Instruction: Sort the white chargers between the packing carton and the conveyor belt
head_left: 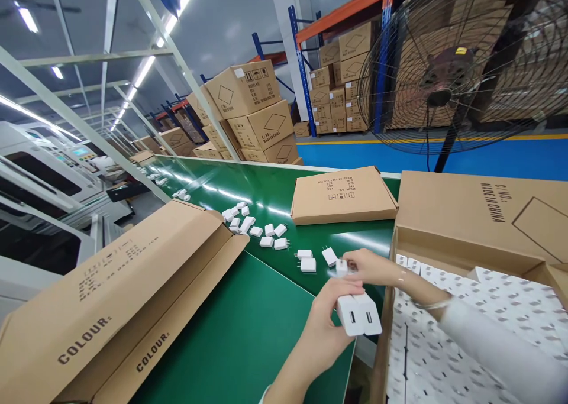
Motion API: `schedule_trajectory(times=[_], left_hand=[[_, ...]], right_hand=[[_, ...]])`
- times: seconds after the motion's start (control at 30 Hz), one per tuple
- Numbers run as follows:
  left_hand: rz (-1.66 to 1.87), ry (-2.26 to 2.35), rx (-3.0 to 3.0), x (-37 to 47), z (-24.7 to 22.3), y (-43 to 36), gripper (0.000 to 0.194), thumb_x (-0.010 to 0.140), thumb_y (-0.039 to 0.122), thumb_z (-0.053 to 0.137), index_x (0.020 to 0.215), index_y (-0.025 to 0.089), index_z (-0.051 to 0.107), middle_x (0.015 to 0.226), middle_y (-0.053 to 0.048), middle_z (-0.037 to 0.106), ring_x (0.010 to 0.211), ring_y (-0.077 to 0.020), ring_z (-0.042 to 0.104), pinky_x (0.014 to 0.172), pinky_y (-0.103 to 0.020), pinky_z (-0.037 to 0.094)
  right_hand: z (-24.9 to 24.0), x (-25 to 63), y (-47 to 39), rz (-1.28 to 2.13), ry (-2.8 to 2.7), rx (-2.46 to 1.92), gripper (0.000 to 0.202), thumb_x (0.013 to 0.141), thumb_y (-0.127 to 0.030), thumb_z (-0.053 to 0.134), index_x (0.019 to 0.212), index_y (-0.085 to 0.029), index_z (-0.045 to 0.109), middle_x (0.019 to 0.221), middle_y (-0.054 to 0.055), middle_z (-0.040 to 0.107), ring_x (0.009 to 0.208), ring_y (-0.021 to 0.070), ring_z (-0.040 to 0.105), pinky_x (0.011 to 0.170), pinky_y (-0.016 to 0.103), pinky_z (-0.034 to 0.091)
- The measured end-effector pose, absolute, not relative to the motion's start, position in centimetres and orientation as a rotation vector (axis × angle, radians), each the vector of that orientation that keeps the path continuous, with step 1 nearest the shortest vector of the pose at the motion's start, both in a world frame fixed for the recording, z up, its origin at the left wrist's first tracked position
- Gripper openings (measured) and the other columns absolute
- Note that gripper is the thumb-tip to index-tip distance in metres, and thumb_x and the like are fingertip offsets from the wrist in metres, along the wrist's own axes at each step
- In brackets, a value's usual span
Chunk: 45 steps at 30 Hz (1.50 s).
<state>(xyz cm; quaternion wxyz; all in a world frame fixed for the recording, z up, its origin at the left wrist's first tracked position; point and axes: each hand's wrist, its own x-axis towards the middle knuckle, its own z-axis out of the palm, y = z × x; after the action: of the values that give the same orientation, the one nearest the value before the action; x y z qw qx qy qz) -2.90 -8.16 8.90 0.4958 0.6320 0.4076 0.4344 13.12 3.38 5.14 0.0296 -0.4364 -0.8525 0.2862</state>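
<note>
My left hand (316,328) is closed around two white USB charger plugs (358,316) pressed side by side, their USB ports facing me. Just beyond it, my right hand (371,266) pinches another white charger (341,267) between its fingers. That charger is slightly blurred. Close to my right hand, a loose charger (329,257) lies on the green belt (266,285), with two more (306,261) to its left. Under my right forearm stands an open carton (387,339) holding rows of white chargers (444,345).
Several chargers (246,223) are scattered farther up the belt. An open cardboard box (133,285) lies at the left, and a flat closed box (344,197) sits at the belt's far side. Stacked cartons (257,114) and a large fan (448,78) stand behind.
</note>
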Motion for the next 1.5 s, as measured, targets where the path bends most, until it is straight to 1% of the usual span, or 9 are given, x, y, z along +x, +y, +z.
schedule_trajectory(times=[0.07, 0.2, 0.57, 0.73, 1.03, 1.17, 1.27, 1.37, 1.5], left_hand=[[0.982, 0.996, 1.545, -2.7, 9.2, -8.6, 0.037, 0.075, 0.016, 0.068, 0.110, 0.025, 0.059, 0.113, -0.006, 0.058, 0.107, -0.0228, 0.056, 0.089, -0.033, 0.045], [0.931, 0.912, 1.555, -1.7, 8.9, -9.2, 0.037, 0.076, 0.013, 0.067, 0.109, 0.026, 0.059, 0.115, -0.006, 0.056, 0.111, -0.0223, 0.054, 0.093, -0.033, 0.042], [0.607, 0.783, 1.233, 3.4, 7.3, -8.1, 0.043, 0.073, 0.029, 0.073, 0.110, 0.022, 0.051, 0.112, -0.007, 0.055, 0.103, -0.0215, 0.054, 0.082, -0.030, 0.041], [0.463, 0.844, 1.376, 5.3, 9.5, -4.3, 0.042, 0.077, 0.029, 0.068, 0.113, 0.020, 0.048, 0.112, -0.007, 0.057, 0.102, -0.0207, 0.053, 0.082, -0.029, 0.041], [-0.040, 1.207, 2.320, 14.7, 9.1, 6.8, 0.037, 0.076, 0.025, 0.066, 0.109, 0.015, 0.052, 0.106, -0.013, 0.062, 0.101, -0.0320, 0.059, 0.085, -0.040, 0.044], [-0.201, 1.254, 2.374, 19.1, 7.2, 9.2, 0.035, 0.075, 0.007, 0.059, 0.110, 0.008, 0.056, 0.113, -0.021, 0.061, 0.114, -0.0360, 0.053, 0.095, -0.046, 0.038], [-0.368, 1.101, 2.222, 20.0, 5.8, 10.7, 0.025, 0.071, 0.024, 0.067, 0.091, 0.010, 0.065, 0.099, -0.015, 0.069, 0.094, -0.0306, 0.063, 0.085, -0.039, 0.047], [-0.422, 1.036, 2.059, 19.7, 4.3, 11.8, 0.040, 0.084, 0.043, 0.044, 0.086, 0.011, 0.068, 0.090, -0.010, 0.071, 0.076, -0.0238, 0.066, 0.075, -0.034, 0.051], [-0.324, 1.061, 2.010, 18.8, 3.7, 11.3, 0.047, 0.091, 0.041, 0.030, 0.102, 0.014, 0.066, 0.113, -0.011, 0.067, 0.101, -0.0256, 0.062, 0.089, -0.035, 0.048]], right_hand=[[5.6, 16.2, 1.4, 1.173, -2.471, -1.215, 0.040, 0.093, -0.051, 0.039, 0.101, -0.017, 0.059, 0.087, 0.005, 0.069, 0.077, 0.0179, 0.067, 0.065, 0.028, 0.054], [5.2, 20.8, -4.3, 2.028, -1.058, -0.922, 0.043, 0.085, -0.062, 0.048, 0.090, -0.021, 0.062, 0.084, 0.005, 0.067, 0.078, 0.0182, 0.065, 0.071, 0.031, 0.053], [5.9, 24.1, -8.4, 2.233, -0.580, -0.769, 0.057, 0.069, -0.075, 0.057, 0.082, -0.021, 0.069, 0.091, 0.008, 0.069, 0.101, 0.0243, 0.061, 0.095, 0.037, 0.045], [5.6, 28.0, -6.0, 1.965, -0.774, -0.988, 0.058, 0.071, -0.077, 0.051, 0.085, -0.022, 0.065, 0.090, 0.009, 0.071, 0.092, 0.0275, 0.064, 0.082, 0.040, 0.051], [3.2, 35.2, 2.5, 0.434, -1.836, -1.901, 0.042, 0.079, -0.059, 0.055, 0.102, -0.025, 0.061, 0.095, 0.007, 0.068, 0.090, 0.0297, 0.062, 0.064, 0.036, 0.046], [1.2, 35.9, 3.2, 0.400, -2.078, -1.973, 0.031, 0.084, -0.048, 0.052, 0.102, -0.023, 0.060, 0.100, 0.009, 0.068, 0.096, 0.0295, 0.061, 0.069, 0.036, 0.045], [0.9, 36.2, 2.9, 0.692, -2.171, -1.903, 0.035, 0.088, -0.052, 0.043, 0.102, -0.025, 0.061, 0.106, 0.008, 0.067, 0.097, 0.0285, 0.061, 0.074, 0.036, 0.045], [1.3, 36.1, 2.7, 0.859, -2.172, -1.827, 0.048, 0.095, -0.052, 0.023, 0.087, -0.025, 0.062, 0.096, 0.006, 0.069, 0.090, 0.0250, 0.063, 0.074, 0.035, 0.045], [1.4, 35.6, 2.7, 0.741, -2.217, -1.813, 0.049, 0.095, -0.050, 0.022, 0.085, -0.023, 0.062, 0.092, 0.007, 0.068, 0.089, 0.0260, 0.062, 0.074, 0.036, 0.044]])
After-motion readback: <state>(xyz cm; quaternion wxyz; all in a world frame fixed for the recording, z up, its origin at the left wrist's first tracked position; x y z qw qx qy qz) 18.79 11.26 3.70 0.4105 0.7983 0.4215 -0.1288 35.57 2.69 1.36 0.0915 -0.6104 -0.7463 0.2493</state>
